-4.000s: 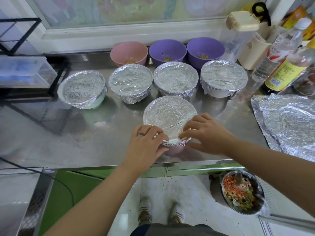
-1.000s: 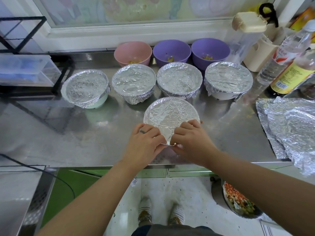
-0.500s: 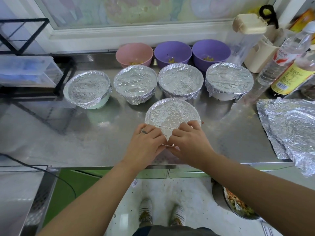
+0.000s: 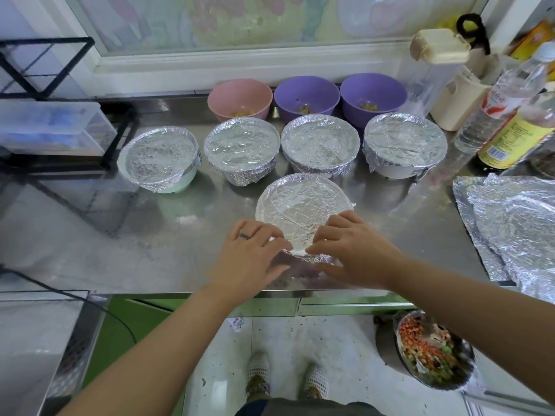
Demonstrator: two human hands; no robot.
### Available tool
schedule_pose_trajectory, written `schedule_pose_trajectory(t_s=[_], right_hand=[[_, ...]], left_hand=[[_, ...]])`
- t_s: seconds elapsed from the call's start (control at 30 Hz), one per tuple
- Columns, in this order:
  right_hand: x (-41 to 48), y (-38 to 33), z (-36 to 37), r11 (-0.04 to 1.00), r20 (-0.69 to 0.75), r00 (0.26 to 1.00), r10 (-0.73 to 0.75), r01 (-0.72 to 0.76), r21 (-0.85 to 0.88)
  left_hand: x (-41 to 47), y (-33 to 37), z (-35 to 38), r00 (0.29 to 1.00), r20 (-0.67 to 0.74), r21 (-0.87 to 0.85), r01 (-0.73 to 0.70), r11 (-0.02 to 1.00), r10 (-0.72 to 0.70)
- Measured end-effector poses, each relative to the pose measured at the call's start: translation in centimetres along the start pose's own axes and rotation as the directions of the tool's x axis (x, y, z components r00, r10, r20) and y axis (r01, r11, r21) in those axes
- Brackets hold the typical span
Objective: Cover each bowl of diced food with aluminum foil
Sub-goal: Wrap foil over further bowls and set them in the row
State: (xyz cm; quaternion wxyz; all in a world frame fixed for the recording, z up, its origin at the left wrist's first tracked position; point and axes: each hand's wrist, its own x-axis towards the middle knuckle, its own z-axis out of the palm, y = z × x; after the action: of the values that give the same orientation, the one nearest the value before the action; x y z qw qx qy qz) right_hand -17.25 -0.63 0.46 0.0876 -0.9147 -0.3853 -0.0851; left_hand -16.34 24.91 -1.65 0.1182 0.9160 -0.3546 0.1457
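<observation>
front bowl (image 4: pixel 303 205), set near the front edge of the steel counter (image 4: pixel 120 253) and capped by a foil lid (image 4: pixel 300 202) lying flat across its rim. directions are given as on a clock face centred on this bowl, with twelve o'clock toward the window. the lid's crimped edge at six o'clock is pinched by the left hand (image 4: pixel 249 259) from seven o'clock and by the right hand (image 4: pixel 357 250) from five o'clock. fingers are curled over the rim with thumbs below it, and the fingertips of the two hands are nearly touching. a row of four foil-covered bowls (image 4: pixel 319 144) is ranged from ten to two o'clock, close beside one another, the two middle ones just beyond the front bowl's far rim. behind that row, against the sill, a pink bowl (image 4: pixel 240 94) and two purple bowls (image 4: pixel 306 93) are lined up uncovered, a little diced food seen in each. bare counter lies open at nine o'clock. at three o'clock, loose foil sheets (image 4: pixel 510 223) are spread to the counter's right edge, a strip of bare steel being left between them and the front bowl. bottles (image 4: pixel 507 130) are grouped at two o'clock.
</observation>
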Motion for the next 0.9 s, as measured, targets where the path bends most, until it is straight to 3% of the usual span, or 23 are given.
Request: schedule_pose_trajectory(t_s=[0.27,0.43,0.9], right_hand=[[0.9,0.0,1.1,0.984,-0.062,0.994,-0.092,0.081,-0.160],[1.2,-0.2,1.8,0.979,-0.171,0.979,-0.112,0.079,-0.187],[1.5,-0.7,2.8,0.975,-0.299,0.951,-0.079,0.011,-0.220]], left_hand=[[1.1,1.5,1.1,0.996,-0.090,-0.037,0.009,0.999,-0.012],[1.2,1.5,1.1,0.995,-0.103,-0.056,0.008,0.998,-0.014],[1.5,1.4,0.9,0.995,-0.096,-0.076,0.009,0.997,-0.016]])
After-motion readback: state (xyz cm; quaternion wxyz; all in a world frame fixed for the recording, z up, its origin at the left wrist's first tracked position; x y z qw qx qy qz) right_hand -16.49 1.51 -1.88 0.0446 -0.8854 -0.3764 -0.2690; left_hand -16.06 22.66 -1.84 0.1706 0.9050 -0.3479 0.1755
